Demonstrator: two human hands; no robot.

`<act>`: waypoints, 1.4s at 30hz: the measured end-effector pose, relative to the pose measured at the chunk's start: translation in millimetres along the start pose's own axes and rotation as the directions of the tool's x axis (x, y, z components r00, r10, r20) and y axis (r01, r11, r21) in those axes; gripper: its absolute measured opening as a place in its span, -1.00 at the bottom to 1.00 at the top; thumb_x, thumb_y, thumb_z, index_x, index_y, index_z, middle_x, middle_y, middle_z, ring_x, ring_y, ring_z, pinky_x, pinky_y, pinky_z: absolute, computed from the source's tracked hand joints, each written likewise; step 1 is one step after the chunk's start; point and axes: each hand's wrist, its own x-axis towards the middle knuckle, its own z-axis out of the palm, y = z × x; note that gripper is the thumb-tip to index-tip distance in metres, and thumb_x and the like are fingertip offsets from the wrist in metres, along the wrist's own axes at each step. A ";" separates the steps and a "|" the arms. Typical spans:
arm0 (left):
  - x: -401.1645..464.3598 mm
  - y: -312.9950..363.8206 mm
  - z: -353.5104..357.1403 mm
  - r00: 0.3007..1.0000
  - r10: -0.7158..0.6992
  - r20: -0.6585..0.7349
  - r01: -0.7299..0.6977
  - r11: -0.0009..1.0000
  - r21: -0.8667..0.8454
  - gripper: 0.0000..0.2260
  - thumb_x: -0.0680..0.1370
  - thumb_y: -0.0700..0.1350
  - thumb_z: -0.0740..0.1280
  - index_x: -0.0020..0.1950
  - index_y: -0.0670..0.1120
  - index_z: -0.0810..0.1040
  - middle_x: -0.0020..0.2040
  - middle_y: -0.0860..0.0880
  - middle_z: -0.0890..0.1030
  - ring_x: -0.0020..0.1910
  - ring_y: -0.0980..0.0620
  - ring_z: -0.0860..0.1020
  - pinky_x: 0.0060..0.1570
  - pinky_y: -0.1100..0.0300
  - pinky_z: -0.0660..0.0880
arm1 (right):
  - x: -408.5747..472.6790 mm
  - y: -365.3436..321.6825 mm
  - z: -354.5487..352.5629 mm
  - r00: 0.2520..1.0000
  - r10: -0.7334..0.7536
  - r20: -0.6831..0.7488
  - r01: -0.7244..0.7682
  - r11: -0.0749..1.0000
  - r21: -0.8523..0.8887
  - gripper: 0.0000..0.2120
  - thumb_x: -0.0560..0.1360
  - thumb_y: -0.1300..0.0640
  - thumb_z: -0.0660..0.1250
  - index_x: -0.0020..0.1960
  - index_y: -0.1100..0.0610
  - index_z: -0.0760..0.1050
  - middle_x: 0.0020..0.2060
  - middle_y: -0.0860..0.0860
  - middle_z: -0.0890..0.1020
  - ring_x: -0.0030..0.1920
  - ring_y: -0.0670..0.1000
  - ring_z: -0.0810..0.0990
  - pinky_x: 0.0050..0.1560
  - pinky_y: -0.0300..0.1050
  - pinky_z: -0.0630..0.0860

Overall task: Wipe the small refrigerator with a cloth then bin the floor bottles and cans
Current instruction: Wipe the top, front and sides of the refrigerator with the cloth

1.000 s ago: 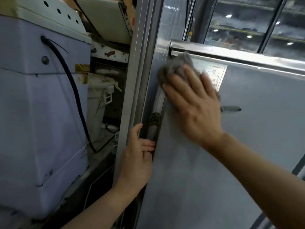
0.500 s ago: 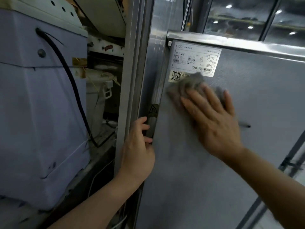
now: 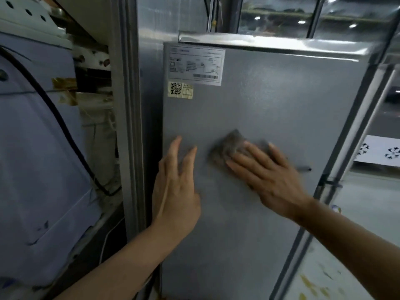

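The small refrigerator [image 3: 270,105] fills the middle of the head view, a grey metal panel with a white label and a QR sticker near its top left corner. My right hand [image 3: 270,174] lies flat on a grey cloth [image 3: 229,148] and presses it against the middle of the panel. My left hand [image 3: 177,187] rests flat on the panel near its left edge, fingers straight and pointing up. No bottles or cans are in view.
A grey metal post [image 3: 127,126] stands right beside the refrigerator's left edge. Left of it is a pale blue appliance [image 3: 39,159] with a black cable [image 3: 65,131] running down it. Glass panels and a light floor [image 3: 357,213] lie to the right.
My right hand slid the cloth down from the label area to the middle of the panel. My left hand let go of the refrigerator's left edge and now lies flat on the panel.
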 end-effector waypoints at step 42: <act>28.2 130.7 80.9 0.923 0.383 0.025 -0.383 0.913 0.144 -0.33 0.20 -0.39 0.37 0.31 -0.16 0.41 0.44 -0.11 0.33 0.32 -0.12 0.25 0.25 -0.21 0.35 | -59.3 67.1 4.1 0.655 0.712 -0.253 -0.660 0.703 0.267 -0.43 0.44 0.26 0.21 0.44 0.30 0.22 0.46 0.18 0.13 0.46 0.34 0.12 0.49 0.15 0.04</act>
